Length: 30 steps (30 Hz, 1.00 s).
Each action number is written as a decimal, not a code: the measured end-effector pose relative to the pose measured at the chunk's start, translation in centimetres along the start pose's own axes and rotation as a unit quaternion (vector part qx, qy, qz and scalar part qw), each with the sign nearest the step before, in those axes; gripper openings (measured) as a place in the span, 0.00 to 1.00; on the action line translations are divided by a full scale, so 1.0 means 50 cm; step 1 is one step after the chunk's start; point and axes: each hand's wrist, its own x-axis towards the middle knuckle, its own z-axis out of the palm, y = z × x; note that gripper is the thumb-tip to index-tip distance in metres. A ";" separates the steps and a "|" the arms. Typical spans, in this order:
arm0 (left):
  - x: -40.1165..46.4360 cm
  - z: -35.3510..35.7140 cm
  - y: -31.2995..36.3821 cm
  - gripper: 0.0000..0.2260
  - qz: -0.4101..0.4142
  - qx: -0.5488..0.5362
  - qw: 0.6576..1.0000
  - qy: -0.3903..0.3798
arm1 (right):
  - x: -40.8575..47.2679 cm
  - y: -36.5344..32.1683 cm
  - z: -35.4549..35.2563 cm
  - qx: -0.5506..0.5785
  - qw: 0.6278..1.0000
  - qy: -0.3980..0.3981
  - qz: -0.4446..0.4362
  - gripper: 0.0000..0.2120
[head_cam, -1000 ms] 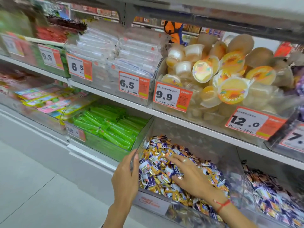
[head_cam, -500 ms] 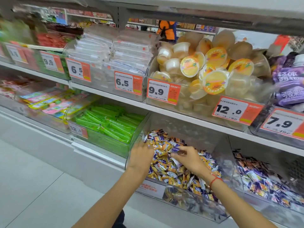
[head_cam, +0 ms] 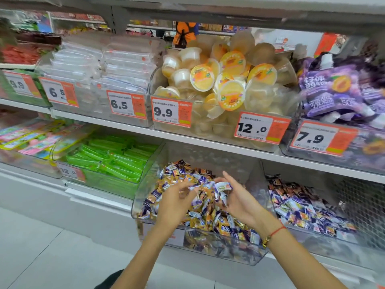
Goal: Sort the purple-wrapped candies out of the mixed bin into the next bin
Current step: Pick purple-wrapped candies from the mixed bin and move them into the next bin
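Clear glossy plastic mixed candy bin (head_cam: 143,184) holds shiny foil-like purple and gold wrappers (head_cam: 208,215); neighbouring clear plastic bin (head_cam: 325,243) likewise; smooth white shelf edge (head_cam: 208,142)

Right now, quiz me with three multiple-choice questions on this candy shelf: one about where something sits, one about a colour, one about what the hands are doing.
1. Where is the bin of green packets relative to the mixed candy bin?
A left
B right
C above

2. What colour is the cord on the right wrist?
A blue
B red
C green

3. What is the right hand doing?
A resting flat on the shelf
B holding wrapped candies
C hanging empty

Answers: 1 A, it is the neighbouring bin to the left; 2 B, a red cord shows; 3 B, wrappers sit at its fingers, near the left hand.
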 end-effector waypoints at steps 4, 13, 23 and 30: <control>-0.022 0.043 0.017 0.17 -0.078 -0.170 0.982 -0.004 | -0.019 0.026 -0.007 -0.213 0.976 0.040 -0.028 0.15; -0.022 0.106 0.046 0.18 -0.058 -0.230 0.970 -0.061 | -0.068 0.016 -0.054 -0.356 0.907 0.097 -0.205 0.07; 0.006 0.079 -0.051 0.19 0.091 0.298 0.943 -0.118 | -0.049 -0.013 -0.309 -0.639 0.669 0.319 -0.206 0.22; 0.000 0.068 -0.065 0.22 0.176 0.310 0.934 -0.010 | -0.030 0.011 -0.340 -0.686 0.686 0.232 -0.073 0.24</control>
